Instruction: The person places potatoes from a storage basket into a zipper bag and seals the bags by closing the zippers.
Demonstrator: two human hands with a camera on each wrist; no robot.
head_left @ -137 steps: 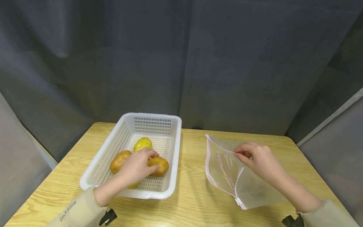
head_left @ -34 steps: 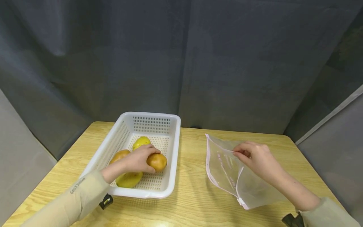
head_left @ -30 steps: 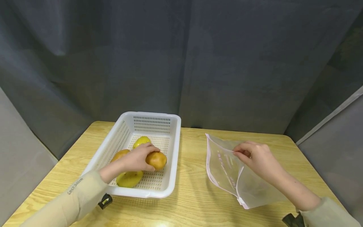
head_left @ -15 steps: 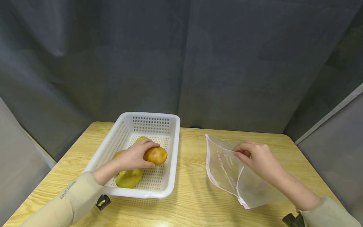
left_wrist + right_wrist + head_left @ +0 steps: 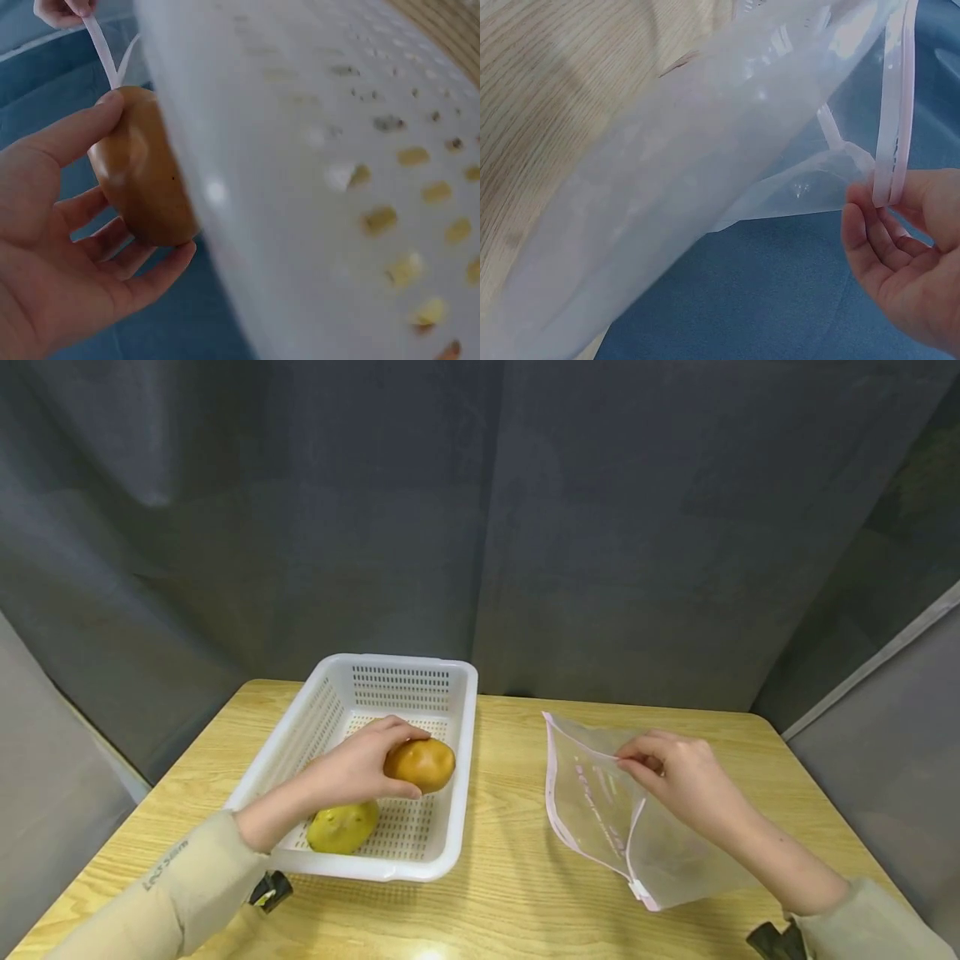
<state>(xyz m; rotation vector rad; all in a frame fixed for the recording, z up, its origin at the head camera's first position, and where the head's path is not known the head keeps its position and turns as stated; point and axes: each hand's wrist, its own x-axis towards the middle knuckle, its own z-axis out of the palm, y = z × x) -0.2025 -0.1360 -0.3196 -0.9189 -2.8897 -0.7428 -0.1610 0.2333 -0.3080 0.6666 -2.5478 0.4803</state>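
My left hand (image 5: 360, 768) grips a smooth, orange-brown, potato-like thing (image 5: 423, 766) between thumb and fingers, above the right part of a white slotted basket (image 5: 471, 727). The left wrist view shows thumb and fingertips at opposite ends of the orange-brown thing (image 5: 142, 180), close by the basket wall (image 5: 247, 210). A dimpled yellow potato-like thing (image 5: 343, 828) lies in the basket's near part. Other pieces are hidden behind my hand and forearm. With thumb and fingertips, my right hand (image 5: 686, 777) pinches the pink-edged mouth of a translucent zip bag (image 5: 588, 802), which stands partly open.
Both the basket and the bag are on a wooden table (image 5: 510, 893), basket left and bag right, with bare tabletop between them. Dark curtains (image 5: 600, 543) hang behind. A slider (image 5: 637, 889) sits at the bag's near corner.
The left hand closed round the orange-brown piece, lifted it from the basket floor and shifted it slightly right. The yellow piece in front came into view. The right hand and bag stay put.
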